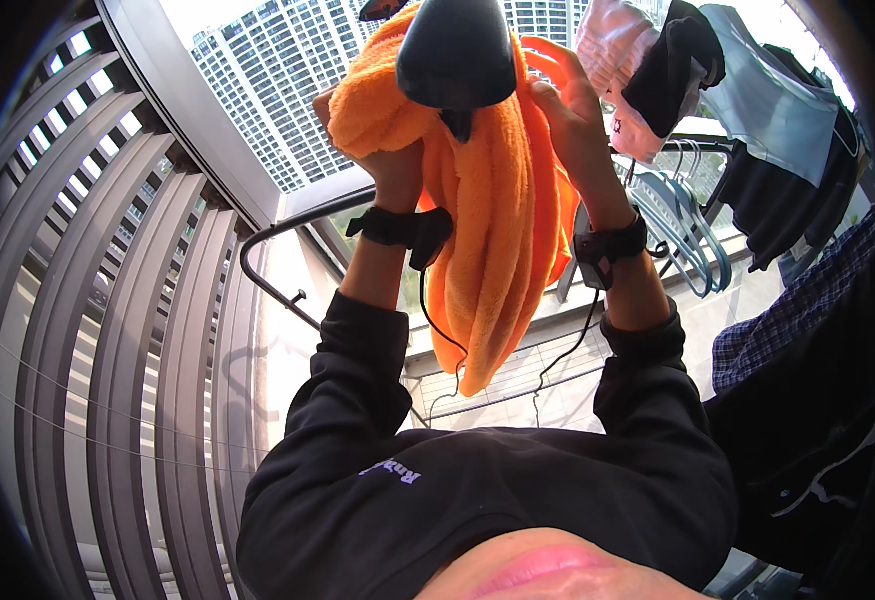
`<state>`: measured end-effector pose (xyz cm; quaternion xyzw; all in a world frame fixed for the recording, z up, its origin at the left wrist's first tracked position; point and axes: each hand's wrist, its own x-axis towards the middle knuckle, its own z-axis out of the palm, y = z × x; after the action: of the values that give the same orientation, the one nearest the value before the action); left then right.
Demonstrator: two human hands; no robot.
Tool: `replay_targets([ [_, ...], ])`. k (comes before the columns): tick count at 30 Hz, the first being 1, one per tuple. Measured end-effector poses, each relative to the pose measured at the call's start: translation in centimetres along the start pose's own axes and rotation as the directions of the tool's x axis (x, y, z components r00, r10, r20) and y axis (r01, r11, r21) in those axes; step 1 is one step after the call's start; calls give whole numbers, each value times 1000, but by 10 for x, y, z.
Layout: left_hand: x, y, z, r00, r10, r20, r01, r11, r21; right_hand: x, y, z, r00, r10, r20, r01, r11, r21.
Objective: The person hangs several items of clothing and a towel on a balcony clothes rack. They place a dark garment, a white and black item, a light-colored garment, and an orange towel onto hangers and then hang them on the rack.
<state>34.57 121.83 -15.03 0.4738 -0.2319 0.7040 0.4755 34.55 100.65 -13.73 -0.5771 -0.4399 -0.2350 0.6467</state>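
Observation:
A fluffy orange towel (482, 247) hangs in long folds in front of me at the top of the view. My left hand (391, 172) grips it from underneath, and a bunched fold covers most of the fingers. My right hand (574, 120) is raised at the towel's right edge, with thumb and fingers against the cloth. Whether those fingers pinch the fabric cannot be told. A dark rounded device (456, 56) blocks part of the towel between the hands. Black straps with cables, one on the left wrist (400, 227) and one on the right (610, 244), sit below the hands.
A black metal rail (257, 259) bends out at the left, beside a slatted screen (126, 315). Light blue hangers (689, 232) hang at the right below a pink garment (617, 60). A pale garment (771, 94) and a plaid cloth (797, 300) are farther right.

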Motion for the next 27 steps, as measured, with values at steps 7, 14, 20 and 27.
replay_targets([
  [7,-11,4,-17,979,-198,39,201,975,-92,13,78,4,772,220,597,-402,896,190],
  [14,-9,-3,-55,785,-599,159,616,725,-309,54,29,3,945,267,191,-294,947,130],
  [20,-22,1,-66,636,-744,206,758,550,-352,108,-11,47,985,-42,169,52,997,-53],
  [27,2,29,-59,985,-67,161,28,972,234,135,9,97,936,-240,257,216,969,119],
])
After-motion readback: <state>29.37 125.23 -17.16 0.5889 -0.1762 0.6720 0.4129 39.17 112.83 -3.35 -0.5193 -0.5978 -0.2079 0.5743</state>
